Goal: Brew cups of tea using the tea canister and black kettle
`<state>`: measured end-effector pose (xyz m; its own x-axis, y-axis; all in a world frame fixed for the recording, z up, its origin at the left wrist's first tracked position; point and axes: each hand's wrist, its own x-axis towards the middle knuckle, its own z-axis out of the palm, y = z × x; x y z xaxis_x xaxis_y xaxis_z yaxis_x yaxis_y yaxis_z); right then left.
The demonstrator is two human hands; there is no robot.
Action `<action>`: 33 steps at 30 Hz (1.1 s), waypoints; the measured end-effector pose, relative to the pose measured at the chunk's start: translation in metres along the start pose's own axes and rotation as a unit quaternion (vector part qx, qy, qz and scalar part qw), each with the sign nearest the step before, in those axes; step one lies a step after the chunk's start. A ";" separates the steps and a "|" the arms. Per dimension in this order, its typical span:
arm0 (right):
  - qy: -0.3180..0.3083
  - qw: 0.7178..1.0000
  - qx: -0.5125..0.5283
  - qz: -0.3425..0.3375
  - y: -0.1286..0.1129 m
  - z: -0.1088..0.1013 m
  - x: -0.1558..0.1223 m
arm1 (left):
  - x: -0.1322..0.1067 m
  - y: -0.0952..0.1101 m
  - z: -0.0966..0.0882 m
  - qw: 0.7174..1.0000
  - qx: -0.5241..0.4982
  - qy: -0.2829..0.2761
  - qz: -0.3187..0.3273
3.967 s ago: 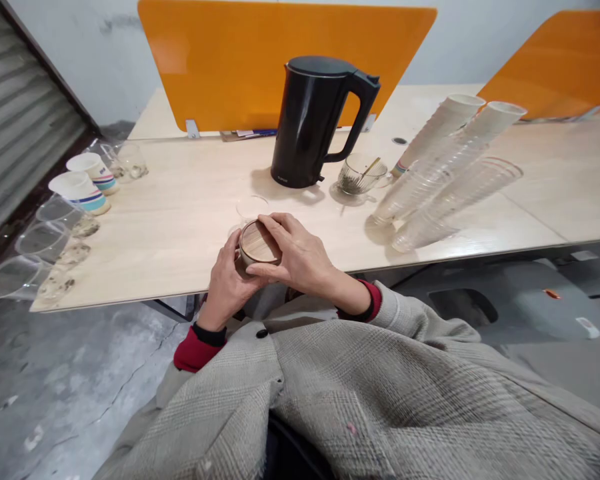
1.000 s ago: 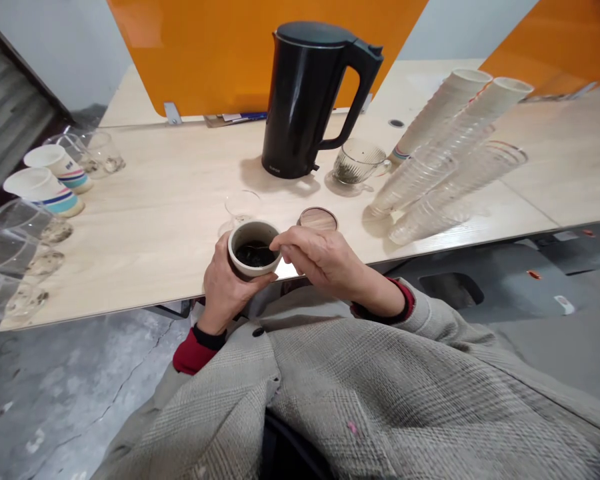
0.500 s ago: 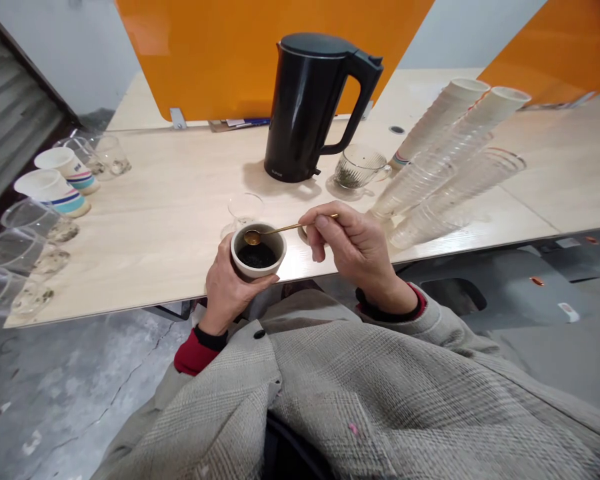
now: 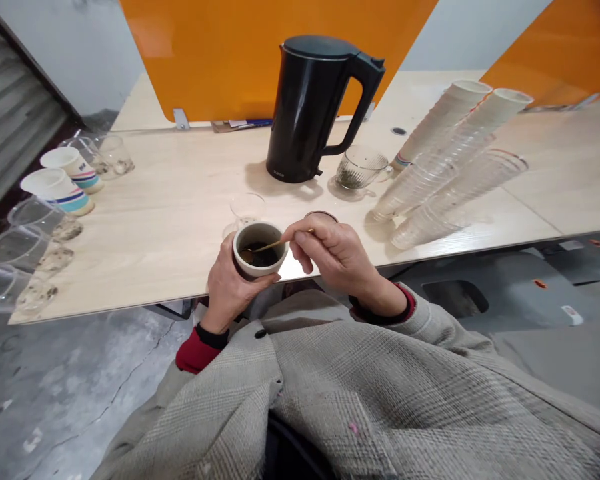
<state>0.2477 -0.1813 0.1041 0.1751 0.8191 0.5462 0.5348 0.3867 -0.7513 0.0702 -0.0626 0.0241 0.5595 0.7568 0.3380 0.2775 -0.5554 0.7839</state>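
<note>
My left hand (image 4: 227, 283) is wrapped round a small pale jar (image 4: 259, 251) with dark loose tea inside, held at the table's front edge. My right hand (image 4: 333, 253) pinches a thin gold spoon (image 4: 267, 247), whose bowl dips into the jar. The jar's wooden lid (image 4: 321, 215) lies on the table just behind my right hand, mostly hidden by it. A small clear cup (image 4: 247, 209) stands right behind the jar.
A black kettle (image 4: 316, 107) stands mid-table, a glass mug (image 4: 360, 168) with tea leaves beside it. Leaning stacks of paper and clear plastic cups (image 4: 445, 160) lie to the right. Along the table's left edge stand several paper and plastic cups (image 4: 55, 190). Orange dividers rise behind.
The lid came off the jar and was laid on the table. My right hand took up the spoon, lifted it above the jar half a second ago, and now dips it back in.
</note>
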 end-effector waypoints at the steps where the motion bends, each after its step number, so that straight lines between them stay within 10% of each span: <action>1: 0.019 0.999 0.023 0.018 0.000 -0.001 0.000 | 0.000 0.000 0.000 1.000 0.001 0.001 0.002; 8: 0.095 0.984 0.120 0.093 0.007 -0.004 0.002 | 0.001 -0.002 0.000 1.000 0.000 0.004 0.011; 16: -0.007 0.997 0.059 0.042 0.005 0.003 -0.001 | 0.000 0.000 0.000 1.000 0.001 -0.003 -0.002; 24: 0.123 0.958 0.211 0.149 0.009 -0.011 0.005 | 0.002 -0.003 0.000 1.000 -0.005 0.004 0.024; 33: 0.220 0.962 0.148 0.063 0.008 -0.018 0.021 | 0.002 -0.006 0.002 0.999 -0.007 0.007 0.034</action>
<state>0.2705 -0.1685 0.1160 0.5914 0.6339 0.4985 0.2381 0.4534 -0.8589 0.0708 -0.0585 0.0194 0.5650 0.7228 0.3979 0.2293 -0.6008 0.7658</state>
